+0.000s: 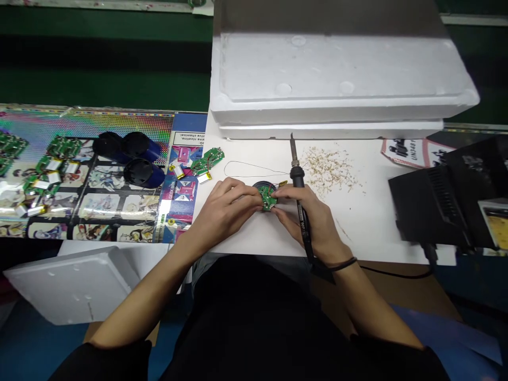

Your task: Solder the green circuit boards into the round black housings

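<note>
Between my two hands is a small green circuit board set against a round dark part. My left hand pinches the board's left edge. The fingers of my right hand grip its right edge. A black soldering iron also rests in my right hand, its tip pointing up and away from me, clear of the board. Thin solder wire loops across the white work surface just beyond the board. Close to my left hand lie another green board and a small silver battery.
A large white foam box borders the far side. Yellowish crumbs are scattered right of the iron. A black soldering station stands at right. Dark blue cylinders and several boards with batteries lie on printed sheets at left.
</note>
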The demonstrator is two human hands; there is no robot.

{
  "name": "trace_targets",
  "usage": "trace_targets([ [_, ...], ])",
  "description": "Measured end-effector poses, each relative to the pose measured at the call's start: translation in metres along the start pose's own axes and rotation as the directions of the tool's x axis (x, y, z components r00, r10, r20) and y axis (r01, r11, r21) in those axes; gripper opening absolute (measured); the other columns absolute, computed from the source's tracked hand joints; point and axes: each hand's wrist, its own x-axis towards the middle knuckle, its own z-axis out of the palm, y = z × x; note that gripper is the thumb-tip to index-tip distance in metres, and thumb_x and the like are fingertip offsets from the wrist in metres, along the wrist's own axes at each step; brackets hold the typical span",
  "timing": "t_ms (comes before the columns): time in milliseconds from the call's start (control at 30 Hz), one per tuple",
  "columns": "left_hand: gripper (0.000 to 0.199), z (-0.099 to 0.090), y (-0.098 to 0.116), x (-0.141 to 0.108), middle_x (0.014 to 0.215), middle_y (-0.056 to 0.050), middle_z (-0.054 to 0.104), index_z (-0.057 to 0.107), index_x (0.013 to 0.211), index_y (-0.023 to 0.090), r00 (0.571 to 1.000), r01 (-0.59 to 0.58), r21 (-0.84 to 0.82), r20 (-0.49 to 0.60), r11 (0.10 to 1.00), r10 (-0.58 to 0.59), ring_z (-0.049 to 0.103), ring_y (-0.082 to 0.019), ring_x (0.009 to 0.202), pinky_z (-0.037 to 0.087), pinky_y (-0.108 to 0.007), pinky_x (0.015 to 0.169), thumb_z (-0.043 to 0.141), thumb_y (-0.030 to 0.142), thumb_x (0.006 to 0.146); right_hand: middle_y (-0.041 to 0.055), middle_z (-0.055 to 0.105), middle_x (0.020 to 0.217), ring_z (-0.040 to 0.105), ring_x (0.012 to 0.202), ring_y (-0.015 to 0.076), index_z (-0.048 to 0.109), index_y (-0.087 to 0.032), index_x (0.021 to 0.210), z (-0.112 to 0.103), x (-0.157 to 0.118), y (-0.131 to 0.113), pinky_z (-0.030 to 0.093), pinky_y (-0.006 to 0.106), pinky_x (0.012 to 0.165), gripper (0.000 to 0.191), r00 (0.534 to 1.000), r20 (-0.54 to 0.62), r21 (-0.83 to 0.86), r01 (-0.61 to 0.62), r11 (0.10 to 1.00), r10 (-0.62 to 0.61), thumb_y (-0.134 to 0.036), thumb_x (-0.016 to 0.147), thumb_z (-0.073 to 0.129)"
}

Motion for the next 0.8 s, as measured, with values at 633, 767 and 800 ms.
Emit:
trace_targets([
  [633, 0.009, -0.010, -0.005, 0.012, 0.118, -0.005, 0.078, 0.070, 0.110, 0.020, 0.989, -0.108, 0.079, 0.114, 0.991, 0.099, 0.057, -0.022, 0.102, 0.046, -0.036, 0.088, 0.062, 0.018, 0.106, 0.0056, 0.071, 0.091, 0.067, 0.067, 0.0161, 0.071, -0.020, 0.122, -0.038, -0.057, -0.056, 0.054, 0.030, 0.053, 0.025, 0.919, -0.211, 0.351, -0.248, 0.903, 0.334, -0.017, 0.098, 0.065],
  [767, 0.010, -0.009, -0.006, 0.011, 0.117, -0.006, 0.077, 0.069, 0.112, 0.021, 0.989, -0.108, 0.060, 0.109, 0.992, 0.102, 0.058, -0.022, 0.103, 0.047, -0.037, 0.089, 0.062, 0.016, 0.106, 0.0053, 0.076, 0.090, 0.073, 0.067, 0.0175, 0.072, -0.019, 0.118, -0.045, -0.064, -0.060, 0.058, 0.026, 0.052, 0.029, 0.946, -0.159, 0.117, -0.267, 0.956, 0.284, -0.011, 0.091, 0.071],
  [800, 0.010, -0.009, -0.006, 0.011, 0.118, -0.006, 0.077, 0.069, 0.112, 0.021, 0.989, -0.105, 0.057, 0.112, 0.993, 0.098, 0.057, -0.022, 0.103, 0.047, -0.037, 0.089, 0.062, 0.017, 0.106, 0.0056, 0.077, 0.092, 0.075, 0.068, 0.0180, 0.072, -0.020, 0.117, -0.046, -0.063, -0.060, 0.059, 0.026, 0.052, 0.028, 0.948, -0.137, 0.080, -0.278, 0.957, 0.287, -0.012, 0.091, 0.071],
])
